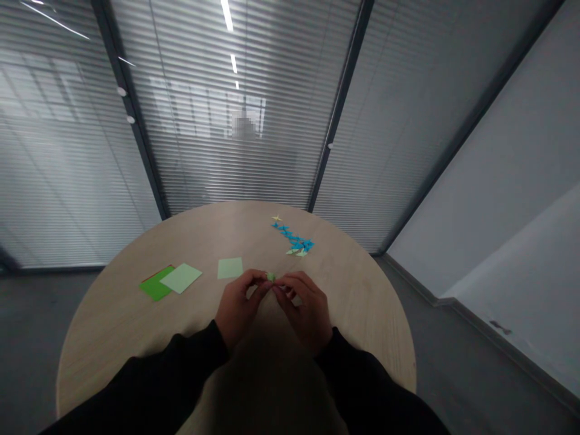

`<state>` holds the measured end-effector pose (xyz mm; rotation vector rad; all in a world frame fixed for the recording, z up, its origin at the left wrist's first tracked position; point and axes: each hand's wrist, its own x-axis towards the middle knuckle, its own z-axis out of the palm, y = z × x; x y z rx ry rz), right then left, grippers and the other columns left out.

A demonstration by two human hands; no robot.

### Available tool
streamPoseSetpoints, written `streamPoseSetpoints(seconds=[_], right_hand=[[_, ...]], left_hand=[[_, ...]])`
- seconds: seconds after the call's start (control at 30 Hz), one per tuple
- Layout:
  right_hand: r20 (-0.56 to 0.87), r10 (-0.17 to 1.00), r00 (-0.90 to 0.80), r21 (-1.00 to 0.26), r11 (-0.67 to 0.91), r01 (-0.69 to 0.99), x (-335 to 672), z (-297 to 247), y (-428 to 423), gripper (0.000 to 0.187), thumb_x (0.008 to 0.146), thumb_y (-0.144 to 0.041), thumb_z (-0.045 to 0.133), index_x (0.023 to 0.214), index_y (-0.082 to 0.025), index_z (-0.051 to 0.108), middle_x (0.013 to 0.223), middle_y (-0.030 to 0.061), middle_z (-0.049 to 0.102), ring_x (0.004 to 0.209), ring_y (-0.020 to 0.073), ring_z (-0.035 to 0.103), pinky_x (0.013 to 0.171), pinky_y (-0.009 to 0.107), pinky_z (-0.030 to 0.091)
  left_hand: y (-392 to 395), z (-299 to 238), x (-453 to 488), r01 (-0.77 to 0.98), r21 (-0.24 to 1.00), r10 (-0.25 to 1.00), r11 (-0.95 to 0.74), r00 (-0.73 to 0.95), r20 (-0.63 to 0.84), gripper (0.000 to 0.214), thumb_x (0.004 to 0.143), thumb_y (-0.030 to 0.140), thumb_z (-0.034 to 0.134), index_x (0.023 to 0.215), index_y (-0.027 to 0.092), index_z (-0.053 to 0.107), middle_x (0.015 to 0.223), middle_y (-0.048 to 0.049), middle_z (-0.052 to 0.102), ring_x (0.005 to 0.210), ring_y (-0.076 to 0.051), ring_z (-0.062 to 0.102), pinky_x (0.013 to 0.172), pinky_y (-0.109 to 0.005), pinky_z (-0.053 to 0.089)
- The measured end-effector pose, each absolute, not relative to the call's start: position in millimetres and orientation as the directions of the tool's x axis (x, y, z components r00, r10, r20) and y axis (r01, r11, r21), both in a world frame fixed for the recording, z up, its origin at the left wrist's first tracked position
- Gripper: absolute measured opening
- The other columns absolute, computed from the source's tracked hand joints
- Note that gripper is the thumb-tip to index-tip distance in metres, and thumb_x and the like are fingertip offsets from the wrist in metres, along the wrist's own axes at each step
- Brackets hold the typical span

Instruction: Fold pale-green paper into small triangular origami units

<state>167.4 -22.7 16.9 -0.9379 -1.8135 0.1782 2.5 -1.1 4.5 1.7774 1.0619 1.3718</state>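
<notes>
Small green piece (270, 277): one, between two hands (238, 305) (309, 308).

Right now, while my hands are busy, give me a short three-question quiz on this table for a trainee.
1. True or false: the yellow piece lies farther from the hands than the blue pieces.
2. Multiple choice: what is between the fingertips of the left hand and the right hand? A) a blue piece; B) a small green piece; C) a flat sheet.
3. Short answer: what colour peeks out along the far edge of the bright green sheet?

Key: 1. True. 2. B. 3. Red.
</notes>
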Motion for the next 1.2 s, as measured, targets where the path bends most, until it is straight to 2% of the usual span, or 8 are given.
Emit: streamPoseSetpoints(seconds=[0.27, 0.4, 0.53, 0.7, 0.9, 1.03, 1.1, 1.2], right_hand=[[0.615, 0.781, -0.110, -0.659, 0.586, 0.472, 164.2, 16.8, -23.1, 0.009, 0.093, -0.024, 0.059, 0.091, -0.020, 0.066, 0.088, 0.0034, 0.065, 0.068, 0.0129, 0.061, 0.059, 0.023, 0.050], [0.567, 0.823, -0.046, -0.740, 0.533, 0.410, 161.0, 12.2, -20.6, 0.007, 0.089, -0.024, 0.061, 0.086, -0.020, 0.065, 0.092, 0.0046, 0.064, 0.075, 0.0144, 0.063, 0.060, 0.023, 0.052], [0.520, 0.852, 0.058, -0.810, 0.470, 0.351, 159.2, 8.7, -19.1, 0.013, 0.084, -0.027, 0.066, 0.095, -0.020, 0.064, 0.091, 0.0051, 0.067, 0.077, 0.0165, 0.065, 0.062, 0.025, 0.054], [0.580, 0.815, -0.014, -0.719, 0.520, 0.462, 159.5, 11.0, -20.3, 0.005, 0.086, -0.024, 0.064, 0.083, -0.020, 0.066, 0.085, 0.0027, 0.064, 0.066, 0.0129, 0.060, 0.060, 0.025, 0.050], [0.616, 0.786, -0.053, -0.654, 0.548, 0.521, 162.7, 9.9, -17.7, 0.004, 0.084, -0.021, 0.062, 0.088, -0.019, 0.064, 0.083, 0.0021, 0.064, 0.065, 0.0131, 0.058, 0.060, 0.025, 0.048], [0.606, 0.793, -0.068, -0.641, 0.537, 0.548, 163.6, 9.7, -17.0, 0.003, 0.083, -0.021, 0.061, 0.083, -0.019, 0.064, 0.077, 0.0014, 0.063, 0.064, 0.0135, 0.058, 0.060, 0.025, 0.046], [0.558, 0.829, -0.039, -0.696, 0.493, 0.522, 162.3, 10.8, -17.2, 0.004, 0.082, -0.021, 0.060, 0.080, -0.019, 0.063, 0.076, 0.0013, 0.064, 0.064, 0.0138, 0.058, 0.061, 0.025, 0.047], [0.407, 0.913, 0.016, -0.850, 0.372, 0.373, 160.5, 11.6, -16.2, 0.009, 0.081, -0.028, 0.062, 0.081, -0.019, 0.061, 0.076, 0.0016, 0.065, 0.064, 0.0143, 0.061, 0.060, 0.026, 0.049]], left_hand=[[-1.9, 2.5, 5.4, 0.113, 0.912, 0.916, -0.395, 0.125, 0.381, 0.014, 0.087, 0.033, 0.062, 0.089, 0.019, 0.063, 0.083, -0.0019, 0.069, 0.079, -0.018, 0.064, 0.075, -0.030, 0.049], [-2.6, 5.8, 7.7, 0.094, 0.935, 0.936, -0.343, 0.119, 0.332, 0.015, 0.084, 0.033, 0.063, 0.085, 0.018, 0.065, 0.082, -0.0024, 0.070, 0.078, -0.018, 0.064, 0.075, -0.030, 0.050], [-2.9, 8.2, 8.7, 0.040, 0.955, 0.951, -0.293, 0.117, 0.286, 0.018, 0.083, 0.036, 0.064, 0.085, 0.018, 0.065, 0.082, -0.0029, 0.071, 0.077, -0.019, 0.065, 0.072, -0.030, 0.051], [-2.7, 7.1, 8.7, 0.010, 0.965, 0.960, -0.260, 0.110, 0.258, 0.019, 0.081, 0.037, 0.066, 0.084, 0.018, 0.065, 0.080, -0.0020, 0.070, 0.075, -0.018, 0.064, 0.070, -0.030, 0.050], [-0.8, 3.4, 8.4, 0.031, 0.961, 0.950, -0.276, 0.158, 0.268, 0.020, 0.084, 0.037, 0.064, 0.088, 0.018, 0.066, 0.085, -0.0035, 0.071, 0.079, -0.019, 0.064, 0.074, -0.031, 0.049], [-0.3, 1.9, 9.0, 0.079, 0.950, 0.943, -0.303, 0.167, 0.287, 0.019, 0.084, 0.036, 0.063, 0.088, 0.018, 0.066, 0.085, -0.0039, 0.072, 0.079, -0.019, 0.065, 0.075, -0.032, 0.049], [-0.9, 1.8, 9.3, 0.106, 0.946, 0.944, -0.307, 0.160, 0.289, 0.018, 0.084, 0.036, 0.063, 0.086, 0.018, 0.066, 0.083, -0.0035, 0.072, 0.078, -0.019, 0.065, 0.073, -0.031, 0.049], [-2.2, 2.8, 9.2, 0.155, 0.937, 0.945, -0.313, 0.150, 0.291, 0.018, 0.085, 0.036, 0.061, 0.086, 0.019, 0.066, 0.083, -0.0038, 0.072, 0.078, -0.020, 0.065, 0.073, -0.032, 0.049]])
